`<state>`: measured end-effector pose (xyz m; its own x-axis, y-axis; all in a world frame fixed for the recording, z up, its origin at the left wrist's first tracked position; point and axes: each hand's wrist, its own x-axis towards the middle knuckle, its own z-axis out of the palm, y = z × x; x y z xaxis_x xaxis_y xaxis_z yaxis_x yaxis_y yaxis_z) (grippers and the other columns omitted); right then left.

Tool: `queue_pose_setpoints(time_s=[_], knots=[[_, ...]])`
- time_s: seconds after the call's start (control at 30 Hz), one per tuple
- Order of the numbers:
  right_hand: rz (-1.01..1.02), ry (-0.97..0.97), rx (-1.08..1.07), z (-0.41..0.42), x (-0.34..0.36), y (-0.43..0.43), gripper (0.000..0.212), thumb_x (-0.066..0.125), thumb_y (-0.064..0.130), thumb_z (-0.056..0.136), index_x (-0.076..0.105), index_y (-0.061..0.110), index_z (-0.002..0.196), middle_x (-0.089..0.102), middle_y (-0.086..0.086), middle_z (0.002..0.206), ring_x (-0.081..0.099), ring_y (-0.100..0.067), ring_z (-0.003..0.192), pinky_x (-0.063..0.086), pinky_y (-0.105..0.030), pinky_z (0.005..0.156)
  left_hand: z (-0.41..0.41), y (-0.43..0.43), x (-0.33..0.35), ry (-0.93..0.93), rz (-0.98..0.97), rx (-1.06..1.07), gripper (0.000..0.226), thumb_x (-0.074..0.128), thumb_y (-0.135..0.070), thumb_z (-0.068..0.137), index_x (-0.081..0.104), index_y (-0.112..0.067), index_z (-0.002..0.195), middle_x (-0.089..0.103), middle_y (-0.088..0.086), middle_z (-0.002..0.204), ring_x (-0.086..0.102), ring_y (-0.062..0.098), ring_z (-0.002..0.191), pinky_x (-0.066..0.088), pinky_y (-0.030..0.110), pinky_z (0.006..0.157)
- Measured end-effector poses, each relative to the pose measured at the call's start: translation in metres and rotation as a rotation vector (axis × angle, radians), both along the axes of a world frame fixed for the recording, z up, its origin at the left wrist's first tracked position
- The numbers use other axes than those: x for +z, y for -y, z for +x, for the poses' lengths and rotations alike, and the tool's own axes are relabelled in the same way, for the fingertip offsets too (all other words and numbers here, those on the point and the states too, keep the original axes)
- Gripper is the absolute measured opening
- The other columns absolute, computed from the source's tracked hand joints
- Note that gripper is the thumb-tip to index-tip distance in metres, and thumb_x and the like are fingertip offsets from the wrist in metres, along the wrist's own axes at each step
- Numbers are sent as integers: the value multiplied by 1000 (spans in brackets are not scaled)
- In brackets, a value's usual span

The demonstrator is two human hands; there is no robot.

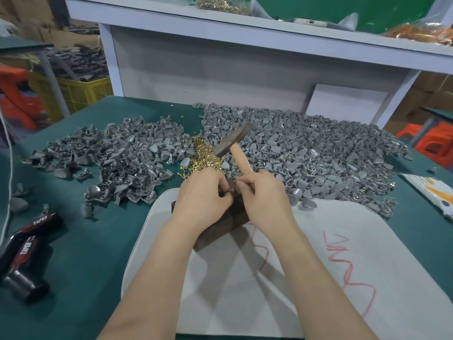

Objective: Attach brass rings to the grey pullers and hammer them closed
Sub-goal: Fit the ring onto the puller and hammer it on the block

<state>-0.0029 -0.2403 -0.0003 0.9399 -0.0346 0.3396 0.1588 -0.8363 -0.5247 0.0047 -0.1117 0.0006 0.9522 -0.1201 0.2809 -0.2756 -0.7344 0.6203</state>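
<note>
two hands meet over the far end of a dark block point(220, 225) that sits on a white cloth point(331, 266) on the green table point(73, 253). the left hand point(203, 196) has its fingers curled in, pinching a small grey puller point(232, 190) down on the block. fingertips hide most of that piece, so i cannot tell whether a ring is already threaded on it. the right hand point(263, 195) is wrapped round the wooden handle of the hammer point(239, 155), whose head tilts up toward the far side, while its thumb and forefinger reach in to the same small piece. loose brass rings point(203, 155) lie heaped just beyond the hands, between the left pile of pullers point(117, 158) and the larger right pile of pullers point(318, 155).

this looks like seating the ring, before any blow. to do it well, the ring's gap should pass fully through the puller's hole, and the ring should lie flat on the block with the gap up. the left fingertips should draw back from the strike spot and hold only the puller's wide end. short, light taps should close the brass without flattening it or marking the grey piece.
</note>
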Motion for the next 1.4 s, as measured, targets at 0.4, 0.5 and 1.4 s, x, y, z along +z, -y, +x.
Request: queue_pose_setpoints(time_s=[0.4, 0.5, 1.4], knots=[[123, -43, 27, 2, -2, 1, 20, 61, 20, 88, 71, 27, 103, 63, -2, 106, 60, -19, 99, 47, -34, 89, 0, 0, 1, -14, 4, -1, 14, 67, -19, 78, 59, -24, 68, 59, -6, 80, 60, 21, 84, 51, 40, 77], [81, -22, 23, 2, -2, 0, 18, 60, 20, 88, 70, 32, 98, 50, 8, 88, 54, -16, 86, 42, -28, 76, 0, 1, 1, -19, 1, -7, 15, 68, -20, 78, 57, -23, 68, 61, -2, 83, 60, 23, 84, 50, 41, 77], [1, 24, 78, 2, -4, 4, 8, 61, 17, 89, 67, 21, 90, 45, 5, 83, 48, -16, 79, 39, -30, 70, -1, 0, 2, -22, 4, -10, 10, 68, -20, 79, 61, -22, 72, 63, -2, 84, 61, 21, 85, 51, 41, 78]])
